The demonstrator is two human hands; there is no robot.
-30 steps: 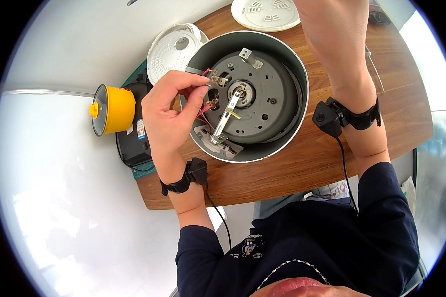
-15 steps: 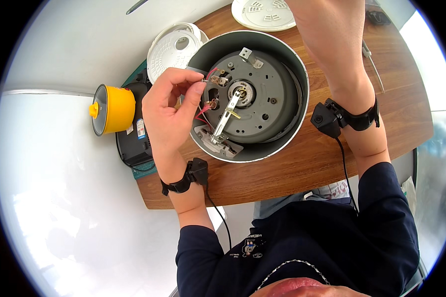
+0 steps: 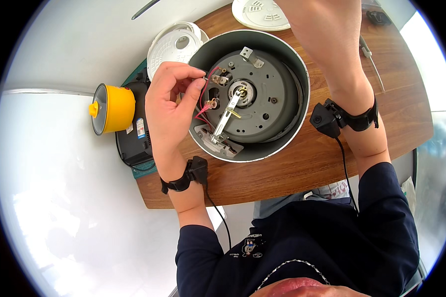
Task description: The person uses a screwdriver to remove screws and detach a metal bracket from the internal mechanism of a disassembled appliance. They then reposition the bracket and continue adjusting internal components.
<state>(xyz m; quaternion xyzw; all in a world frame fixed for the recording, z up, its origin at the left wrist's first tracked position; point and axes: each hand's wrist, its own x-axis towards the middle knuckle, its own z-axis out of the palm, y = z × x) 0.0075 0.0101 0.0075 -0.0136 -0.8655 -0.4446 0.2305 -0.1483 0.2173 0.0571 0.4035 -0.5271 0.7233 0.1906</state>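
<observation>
My left hand point(image 3: 171, 101) pinches a tiny dark piece between thumb and fingertips, too small to make out. It is over the left rim of a grey round metal housing point(image 3: 303, 111), open side up, apparently an appliance's base. Beside the fingertips, a red wire point(image 3: 211, 74) loops to a metal terminal point(image 3: 220, 79). Lower down, more red leads end at a second terminal point(image 3: 210, 103). A silvery metal arm point(image 3: 227, 118) reaches from the round centre to a plate at the housing's lower left. My right hand point(image 3: 327, 29) extends past the top edge, its fingers out of view.
White plastic covers point(image 3: 171, 52) lie beyond the left hand, and a white vented disc point(image 3: 262, 15) at the back. A yellow pot-shaped container point(image 3: 119, 110) sits by a black device point(image 3: 136, 133). At right on the wooden table point(image 3: 396, 109) lies a screwdriver point(image 3: 373, 64).
My left hand has shifted slightly, and the red wire's loop shows more fully beside its fingertips. My right hand has moved a little left. A dark thin object at the top left shows more.
</observation>
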